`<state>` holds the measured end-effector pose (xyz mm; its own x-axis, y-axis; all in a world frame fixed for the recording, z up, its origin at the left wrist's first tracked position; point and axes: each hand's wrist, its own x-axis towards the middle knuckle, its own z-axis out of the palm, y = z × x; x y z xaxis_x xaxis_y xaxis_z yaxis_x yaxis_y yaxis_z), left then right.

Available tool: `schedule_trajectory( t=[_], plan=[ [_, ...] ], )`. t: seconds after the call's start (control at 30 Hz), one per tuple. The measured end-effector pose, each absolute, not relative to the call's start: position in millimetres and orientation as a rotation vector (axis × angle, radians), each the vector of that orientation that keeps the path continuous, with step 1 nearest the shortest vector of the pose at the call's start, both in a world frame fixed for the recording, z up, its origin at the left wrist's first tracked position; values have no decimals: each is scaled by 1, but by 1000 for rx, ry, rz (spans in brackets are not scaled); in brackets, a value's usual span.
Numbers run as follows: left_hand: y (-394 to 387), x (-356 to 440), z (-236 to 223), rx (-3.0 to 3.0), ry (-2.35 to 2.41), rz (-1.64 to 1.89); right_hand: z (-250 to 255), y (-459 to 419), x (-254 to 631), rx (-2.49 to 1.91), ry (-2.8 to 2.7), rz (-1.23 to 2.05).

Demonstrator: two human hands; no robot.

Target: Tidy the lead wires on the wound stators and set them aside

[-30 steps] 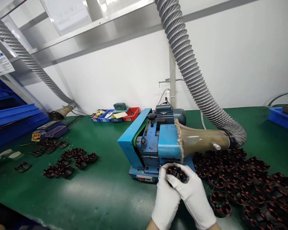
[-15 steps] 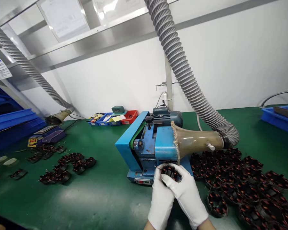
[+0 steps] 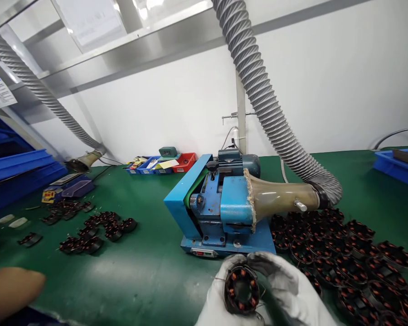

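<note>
A black ring-shaped motor stator [image 3: 231, 296] with copper windings and thin loose wires is held at the bottom centre, its round opening facing me. My white-gloved left hand [image 3: 215, 299] is closed around its left side and underside. My right hand [image 3: 294, 287], gloved too, curves beside the stator's right side, fingers and thumb apart. A gap with green tabletop shows between its palm and the ring; whether a fingertip touches a wire I cannot make out. Just beyond both hands stands a blue belt-driven grinding machine [image 3: 212, 213].
Many similar stators [image 3: 350, 271] cover the table at right; smaller groups [image 3: 91, 228] lie at left. A grey hose [image 3: 258, 86] drops to a funnel [image 3: 279, 197] on the machine. Small bins [image 3: 185, 162] stand behind. Another person's arm [image 3: 13, 290] reaches in at lower left.
Both hands have drawn back from the machine's front towards me with the stator, which is turned to face me. The right hand has moved off the ring. Another person's arm has appeared at left.
</note>
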<state>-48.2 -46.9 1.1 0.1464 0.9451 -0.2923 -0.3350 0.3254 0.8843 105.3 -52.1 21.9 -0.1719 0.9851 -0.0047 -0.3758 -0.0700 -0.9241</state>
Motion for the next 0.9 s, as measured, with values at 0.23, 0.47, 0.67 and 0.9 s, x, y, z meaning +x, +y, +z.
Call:
schedule_trajectory(
  t=[0.23, 0.47, 0.67, 0.9],
  plan=[
    [-45, -46, -2, 680, 734, 1072, 44, -43, 105, -933, -1364, 1202],
    [-46, -29, -26, 552, 554, 1031, 36, -36, 100, -831, -687, 1536],
    [-40, -34, -12, 419, 794, 1088, 40, -48, 105, -1075, -805, 1494],
    [-60, -49, 16, 955, 1123, 1081, 46, -55, 101, -982, -904, 1731]
  ],
)
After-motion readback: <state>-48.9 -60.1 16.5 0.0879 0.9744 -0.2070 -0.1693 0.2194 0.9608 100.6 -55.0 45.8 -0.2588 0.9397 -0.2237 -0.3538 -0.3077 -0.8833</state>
